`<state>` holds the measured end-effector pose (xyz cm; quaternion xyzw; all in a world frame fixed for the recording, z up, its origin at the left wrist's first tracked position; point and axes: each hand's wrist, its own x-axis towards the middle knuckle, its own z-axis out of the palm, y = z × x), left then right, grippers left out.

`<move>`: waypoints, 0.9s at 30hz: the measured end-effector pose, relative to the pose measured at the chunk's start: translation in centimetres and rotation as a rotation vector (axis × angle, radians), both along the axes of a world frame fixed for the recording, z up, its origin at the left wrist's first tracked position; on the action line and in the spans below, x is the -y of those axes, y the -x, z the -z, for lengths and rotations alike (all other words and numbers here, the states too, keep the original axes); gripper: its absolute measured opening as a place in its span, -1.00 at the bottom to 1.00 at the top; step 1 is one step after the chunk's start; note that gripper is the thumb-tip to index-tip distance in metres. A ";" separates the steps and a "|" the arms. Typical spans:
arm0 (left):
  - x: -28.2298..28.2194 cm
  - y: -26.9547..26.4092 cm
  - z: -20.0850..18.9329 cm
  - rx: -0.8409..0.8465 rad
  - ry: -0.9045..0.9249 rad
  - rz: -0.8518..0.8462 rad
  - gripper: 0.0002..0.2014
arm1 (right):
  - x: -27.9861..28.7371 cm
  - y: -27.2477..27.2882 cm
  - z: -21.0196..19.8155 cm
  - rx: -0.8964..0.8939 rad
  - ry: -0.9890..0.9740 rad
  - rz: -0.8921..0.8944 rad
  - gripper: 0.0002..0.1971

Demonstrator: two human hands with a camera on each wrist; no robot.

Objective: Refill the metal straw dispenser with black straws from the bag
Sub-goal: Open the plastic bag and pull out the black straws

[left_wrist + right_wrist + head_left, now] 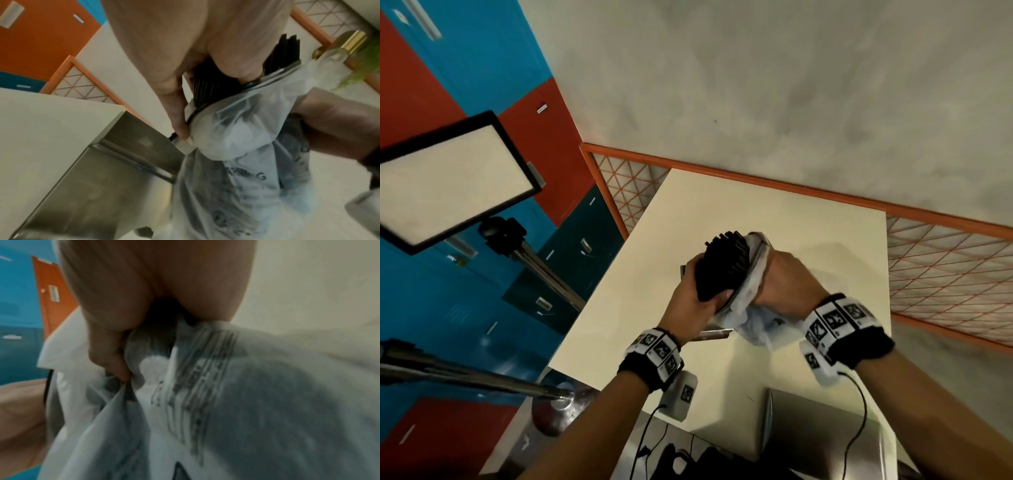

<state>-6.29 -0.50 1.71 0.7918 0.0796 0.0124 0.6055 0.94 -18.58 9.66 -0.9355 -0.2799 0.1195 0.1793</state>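
Above the white table (pixel 808 219) my left hand (pixel 702 291) grips a thick bundle of black straws (pixel 724 265) that sticks out of the mouth of a translucent plastic bag (pixel 751 315). My right hand (pixel 780 277) clutches the crumpled bag just beside the straws. In the left wrist view my fingers (pixel 176 104) curl round the black straws (pixel 207 87) at the bag (pixel 246 139) opening. The metal straw dispenser (pixel 98 181) lies on the table right under the bag, mostly hidden by my hands in the head view. In the right wrist view my fingers (pixel 109 353) bunch the printed bag (pixel 257 402).
A light panel (pixel 448 185) on a metal stand (pixel 465 377) is at the left of the table. An orange-framed lattice rail (pixel 945 270) runs behind it. A grey metal box (pixel 825 435) sits near me. A gold-capped glass bottle (pixel 345 45) and a green plant (pixel 366 66) stand at the far side.
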 end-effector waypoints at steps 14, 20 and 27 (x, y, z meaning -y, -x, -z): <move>1.3 -6.0 1.8 -0.102 0.020 -0.004 -0.37 | -1.8 -5.3 -3.6 0.359 0.284 -0.266 -0.73; 0.5 -6.4 4.4 -0.237 0.026 0.038 -0.24 | -2.6 -5.4 1.1 0.239 0.359 -0.230 -0.62; -1.2 -5.6 6.7 -0.326 0.175 -0.032 -0.09 | -2.5 -6.5 4.5 0.143 0.390 -0.223 -0.39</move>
